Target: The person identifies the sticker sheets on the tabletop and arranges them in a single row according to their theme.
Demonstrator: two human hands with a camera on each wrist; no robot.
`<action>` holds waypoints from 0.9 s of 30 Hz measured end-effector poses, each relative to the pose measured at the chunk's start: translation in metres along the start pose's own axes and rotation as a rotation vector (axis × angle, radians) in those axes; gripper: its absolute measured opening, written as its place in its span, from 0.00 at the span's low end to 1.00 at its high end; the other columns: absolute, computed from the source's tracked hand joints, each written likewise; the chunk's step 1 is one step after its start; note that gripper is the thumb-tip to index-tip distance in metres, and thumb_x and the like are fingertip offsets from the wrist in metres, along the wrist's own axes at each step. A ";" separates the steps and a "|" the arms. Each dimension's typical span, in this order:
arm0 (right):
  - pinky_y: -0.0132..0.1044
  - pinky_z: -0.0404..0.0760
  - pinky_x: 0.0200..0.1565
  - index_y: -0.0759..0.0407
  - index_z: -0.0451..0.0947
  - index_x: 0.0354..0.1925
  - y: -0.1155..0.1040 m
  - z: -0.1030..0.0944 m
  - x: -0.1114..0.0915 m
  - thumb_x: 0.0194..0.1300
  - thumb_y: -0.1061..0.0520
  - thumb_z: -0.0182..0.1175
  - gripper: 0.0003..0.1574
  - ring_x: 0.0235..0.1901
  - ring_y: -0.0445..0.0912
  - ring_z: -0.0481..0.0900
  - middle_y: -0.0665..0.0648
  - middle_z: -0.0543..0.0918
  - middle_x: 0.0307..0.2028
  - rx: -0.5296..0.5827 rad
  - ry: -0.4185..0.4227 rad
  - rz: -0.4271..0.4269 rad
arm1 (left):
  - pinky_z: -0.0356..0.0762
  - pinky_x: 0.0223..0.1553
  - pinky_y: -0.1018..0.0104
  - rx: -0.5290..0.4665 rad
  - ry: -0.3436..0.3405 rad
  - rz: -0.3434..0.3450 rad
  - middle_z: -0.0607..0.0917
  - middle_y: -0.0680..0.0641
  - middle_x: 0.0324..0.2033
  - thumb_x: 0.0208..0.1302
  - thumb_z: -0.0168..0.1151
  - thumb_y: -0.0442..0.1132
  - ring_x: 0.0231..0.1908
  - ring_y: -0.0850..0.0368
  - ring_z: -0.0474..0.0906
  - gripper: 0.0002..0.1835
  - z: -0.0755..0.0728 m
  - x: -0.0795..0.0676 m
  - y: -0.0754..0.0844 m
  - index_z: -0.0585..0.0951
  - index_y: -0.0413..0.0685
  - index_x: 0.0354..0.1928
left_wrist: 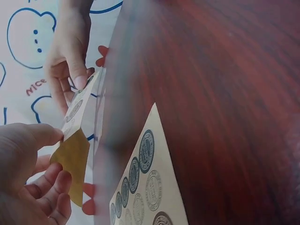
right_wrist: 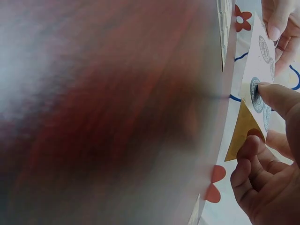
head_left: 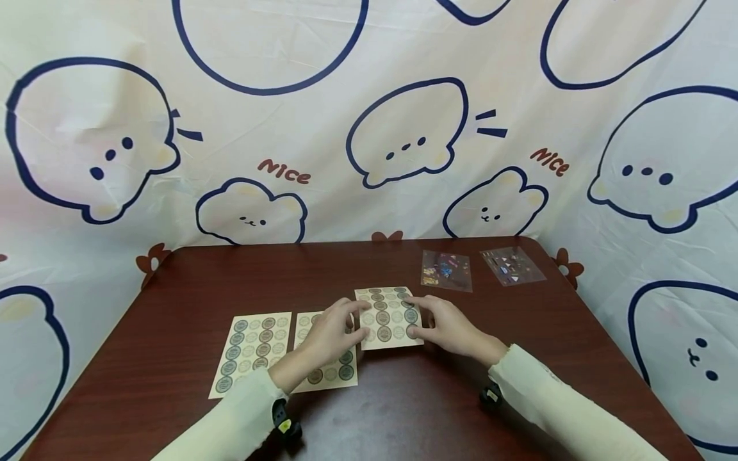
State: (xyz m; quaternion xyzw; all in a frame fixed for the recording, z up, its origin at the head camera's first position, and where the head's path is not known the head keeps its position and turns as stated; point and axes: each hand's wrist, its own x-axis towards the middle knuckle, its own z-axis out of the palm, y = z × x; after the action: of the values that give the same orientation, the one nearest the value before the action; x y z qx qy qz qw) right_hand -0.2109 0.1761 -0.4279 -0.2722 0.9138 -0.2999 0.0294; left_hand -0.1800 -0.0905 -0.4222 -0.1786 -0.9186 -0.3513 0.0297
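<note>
Both hands hold up a cream sticker sheet (head_left: 383,317) printed with rows of round, seal-like stickers in grey, brown and pale tones. My left hand (head_left: 333,330) pinches its left edge, thumb on the printed face. At the opposite edge my right hand (head_left: 452,325) grips it the same way. From the wrists, the sheet's yellow-brown back (left_wrist: 75,161) shows below the fingers (right_wrist: 248,147). A second sticker sheet (head_left: 331,378) lies on the table under my left forearm, partly hidden. Left of it rests a third sticker sheet (head_left: 248,349), its lower corner covered by the sleeve.
Two clear plastic bags lie at the back right of the dark brown table (head_left: 461,410). One bag (head_left: 446,270) has small colourful pieces in it, the other bag (head_left: 512,266) small dark and light pieces. A cartoon-printed cloth (head_left: 323,211) hangs behind the table.
</note>
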 end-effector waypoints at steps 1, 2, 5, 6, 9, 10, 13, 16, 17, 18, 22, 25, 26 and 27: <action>0.30 0.72 0.29 0.56 0.73 0.69 0.001 0.000 -0.001 0.64 0.46 0.70 0.39 0.24 0.35 0.70 0.49 0.77 0.35 -0.001 -0.004 0.004 | 0.68 0.30 0.69 0.001 -0.007 0.001 0.80 0.49 0.36 0.60 0.72 0.38 0.33 0.57 0.76 0.25 0.000 -0.001 0.000 0.82 0.50 0.60; 0.30 0.72 0.29 0.56 0.73 0.69 0.001 0.001 -0.003 0.64 0.46 0.70 0.39 0.24 0.35 0.70 0.49 0.77 0.35 0.001 -0.009 0.007 | 0.68 0.30 0.69 0.001 -0.011 0.003 0.81 0.49 0.36 0.60 0.72 0.38 0.32 0.57 0.76 0.24 0.001 -0.001 0.000 0.82 0.50 0.60; 0.31 0.73 0.29 0.56 0.73 0.69 0.002 0.002 -0.006 0.64 0.46 0.70 0.38 0.24 0.35 0.70 0.49 0.77 0.35 0.005 -0.020 0.007 | 0.68 0.29 0.70 0.004 -0.020 0.005 0.80 0.49 0.35 0.60 0.72 0.38 0.31 0.59 0.75 0.24 0.004 -0.004 0.000 0.82 0.50 0.59; 0.30 0.73 0.29 0.56 0.73 0.68 0.003 0.002 -0.007 0.65 0.46 0.70 0.38 0.25 0.35 0.70 0.49 0.77 0.35 0.002 -0.020 0.004 | 0.68 0.29 0.70 0.005 -0.021 0.005 0.80 0.49 0.35 0.60 0.72 0.38 0.31 0.60 0.75 0.23 0.005 -0.004 0.000 0.82 0.50 0.59; 0.30 0.73 0.29 0.56 0.74 0.68 0.004 0.004 -0.010 0.64 0.47 0.70 0.37 0.25 0.35 0.70 0.48 0.77 0.34 -0.005 -0.015 -0.010 | 0.68 0.29 0.71 -0.014 -0.038 0.006 0.80 0.49 0.35 0.60 0.72 0.38 0.29 0.62 0.74 0.23 0.007 -0.006 -0.001 0.82 0.49 0.59; 0.30 0.72 0.29 0.56 0.74 0.68 0.004 0.004 -0.012 0.64 0.47 0.70 0.37 0.25 0.34 0.70 0.48 0.77 0.34 -0.008 -0.014 -0.014 | 0.68 0.29 0.71 -0.017 -0.045 0.006 0.80 0.49 0.35 0.60 0.72 0.38 0.29 0.63 0.73 0.23 0.008 -0.007 -0.001 0.82 0.49 0.59; 0.29 0.73 0.30 0.56 0.74 0.68 0.005 0.005 -0.015 0.64 0.47 0.70 0.37 0.25 0.34 0.70 0.47 0.77 0.34 -0.013 -0.018 -0.018 | 0.68 0.28 0.71 -0.045 -0.076 -0.003 0.79 0.49 0.35 0.60 0.71 0.37 0.28 0.65 0.71 0.23 0.010 -0.008 -0.001 0.82 0.47 0.58; 0.29 0.73 0.30 0.57 0.73 0.68 0.005 0.006 -0.019 0.65 0.46 0.70 0.38 0.24 0.33 0.70 0.46 0.77 0.35 -0.017 -0.034 -0.022 | 0.67 0.27 0.71 -0.066 -0.098 -0.026 0.79 0.49 0.36 0.60 0.71 0.37 0.27 0.66 0.70 0.22 0.011 -0.010 0.000 0.83 0.48 0.58; 0.29 0.73 0.30 0.57 0.73 0.68 0.006 0.006 -0.020 0.65 0.46 0.70 0.38 0.25 0.33 0.70 0.46 0.77 0.35 -0.017 -0.039 -0.022 | 0.67 0.26 0.71 -0.071 -0.103 -0.029 0.78 0.49 0.36 0.60 0.71 0.36 0.26 0.65 0.70 0.23 0.011 -0.011 0.000 0.83 0.48 0.58; 0.29 0.73 0.30 0.57 0.73 0.68 0.006 0.007 -0.021 0.65 0.46 0.69 0.38 0.25 0.33 0.70 0.46 0.77 0.35 -0.021 -0.042 -0.028 | 0.67 0.25 0.71 -0.074 -0.108 -0.037 0.79 0.50 0.36 0.60 0.70 0.37 0.26 0.66 0.70 0.22 0.011 -0.012 0.000 0.83 0.49 0.59; 0.29 0.73 0.28 0.58 0.73 0.68 0.007 0.009 -0.022 0.65 0.47 0.70 0.38 0.23 0.33 0.70 0.46 0.79 0.34 0.043 -0.067 -0.016 | 0.67 0.24 0.71 -0.079 -0.125 -0.054 0.79 0.50 0.35 0.61 0.70 0.38 0.25 0.65 0.70 0.22 0.011 -0.014 0.000 0.82 0.49 0.59; 0.29 0.73 0.27 0.60 0.74 0.67 0.008 0.011 -0.022 0.64 0.50 0.70 0.37 0.21 0.33 0.70 0.47 0.80 0.33 0.126 -0.104 0.004 | 0.66 0.24 0.70 -0.078 -0.137 -0.067 0.79 0.51 0.35 0.61 0.69 0.38 0.27 0.65 0.70 0.22 0.012 -0.016 0.000 0.82 0.49 0.59; 0.29 0.73 0.27 0.61 0.74 0.67 0.009 0.012 -0.022 0.64 0.50 0.70 0.36 0.21 0.33 0.70 0.47 0.80 0.32 0.151 -0.118 0.009 | 0.66 0.24 0.70 -0.075 -0.139 -0.069 0.79 0.52 0.35 0.61 0.69 0.38 0.28 0.64 0.71 0.22 0.012 -0.016 0.000 0.82 0.49 0.59; 0.29 0.73 0.27 0.61 0.74 0.66 0.009 0.012 -0.022 0.64 0.51 0.70 0.36 0.22 0.34 0.70 0.47 0.80 0.32 0.165 -0.131 0.018 | 0.66 0.24 0.70 -0.072 -0.141 -0.072 0.79 0.52 0.36 0.61 0.69 0.38 0.28 0.64 0.71 0.22 0.012 -0.016 0.000 0.83 0.49 0.59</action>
State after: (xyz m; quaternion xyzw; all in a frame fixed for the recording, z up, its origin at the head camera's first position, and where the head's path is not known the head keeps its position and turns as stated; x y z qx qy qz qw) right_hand -0.1940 0.1870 -0.4456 -0.2797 0.8844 -0.3555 0.1144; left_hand -0.1641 -0.0880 -0.4344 -0.1708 -0.9110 -0.3715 -0.0540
